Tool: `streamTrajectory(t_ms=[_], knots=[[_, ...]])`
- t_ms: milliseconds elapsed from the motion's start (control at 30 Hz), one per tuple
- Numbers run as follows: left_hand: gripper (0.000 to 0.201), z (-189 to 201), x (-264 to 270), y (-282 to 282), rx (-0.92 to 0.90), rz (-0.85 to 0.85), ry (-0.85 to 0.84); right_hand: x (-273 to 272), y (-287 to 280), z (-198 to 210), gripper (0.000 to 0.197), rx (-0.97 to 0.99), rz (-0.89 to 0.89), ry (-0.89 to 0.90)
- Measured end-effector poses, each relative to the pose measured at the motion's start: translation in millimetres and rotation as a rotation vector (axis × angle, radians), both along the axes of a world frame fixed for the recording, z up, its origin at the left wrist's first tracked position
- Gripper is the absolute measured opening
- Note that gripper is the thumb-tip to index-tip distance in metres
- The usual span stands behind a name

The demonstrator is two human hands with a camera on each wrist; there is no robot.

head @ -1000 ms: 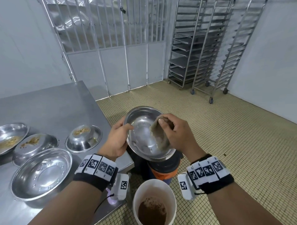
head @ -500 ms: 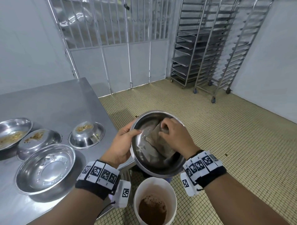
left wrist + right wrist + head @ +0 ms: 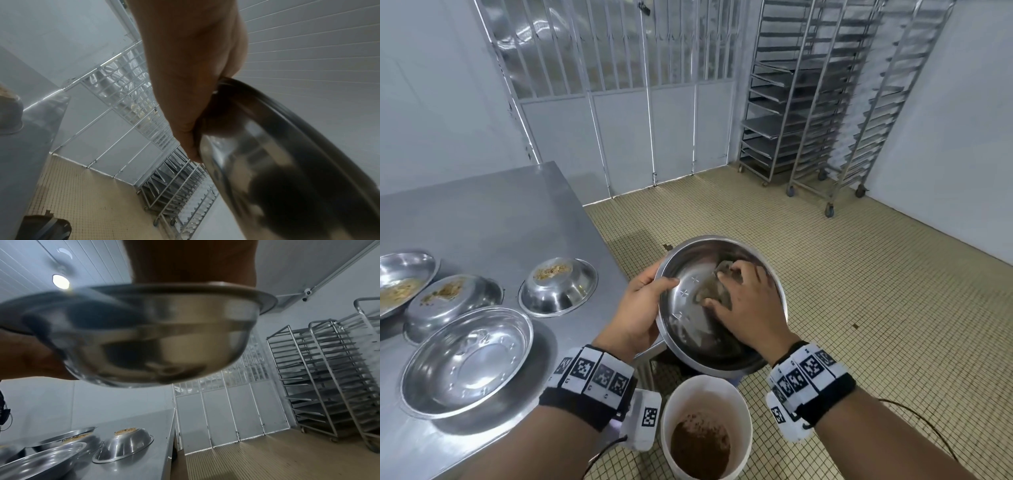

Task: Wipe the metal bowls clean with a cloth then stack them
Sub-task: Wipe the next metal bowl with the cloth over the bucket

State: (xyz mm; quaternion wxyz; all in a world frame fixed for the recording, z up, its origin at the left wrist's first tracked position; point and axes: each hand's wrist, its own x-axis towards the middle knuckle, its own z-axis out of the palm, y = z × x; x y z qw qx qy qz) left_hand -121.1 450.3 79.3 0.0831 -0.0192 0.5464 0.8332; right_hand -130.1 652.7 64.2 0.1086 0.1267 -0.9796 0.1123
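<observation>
Bowl in hand: metal bowl (image 3: pixel 690 274) held in the air off the table's corner, above the white bucket (image 3: pixel 707 387), tipped toward the person so the inside faces up and can be reached.
Left hand: left hand (image 3: pixel 640 308) grasps the bowl's near-left rim, thumb inside and fingers under the wall; judged, this steadies the bowl against the rubbing.
Right hand: right hand (image 3: pixel 748 308) lies inside the bowl with fingers spread fairly flat, pressing the cloth (image 3: pixel 717 294) against the inner wall rather than clenching it.
Cloth: greyish, crumpled, mostly hidden under the palm.
Bucket: holds brown residue; the bowl probably sits over it so any loosened bits drop in, not on the floor.
Table: steel table (image 3: pixel 493 219) carries four more bowls.
Clean bowl: nearest bowl (image 3: pixel 465 359) stands upright and looks clean, likely the base for stacking.
Dirty bowls: two upturned bowls (image 3: pixel 558 284) (image 3: pixel 453 305) have crumbs on their bottoms; a fourth bowl (image 3: pixel 400 277) at the left edge holds residue.
Stage: wiping under way, stacking not yet begun.
</observation>
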Motion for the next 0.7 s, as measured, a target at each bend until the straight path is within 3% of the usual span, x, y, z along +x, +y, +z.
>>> streamTrajectory(t_ms=[100, 167, 433, 600, 700], knots=[[0.043, -6, 2, 1, -0.03, -0.01, -0.011, 1, 2, -8, 0.031, -0.123, 0.016, -0.019], [0.042, -10, 4, 3, -0.033, -0.015, -0.018, 1, 4, -12, 0.025, -0.167, 0.008, -0.019], [0.037, -16, -1, 11, -0.027, 0.028, -0.026, 1, -3, -6, 0.019, -0.46, 0.016, 0.006], [0.036, -17, 2, 19, -0.166, 0.083, 0.071, -12, -9, -5, 0.032, -0.422, -0.009, -0.01], [0.032, -11, 4, 22, -0.221, 0.125, 0.129, -10, -18, -9, 0.024, -0.42, 0.072, 0.007]])
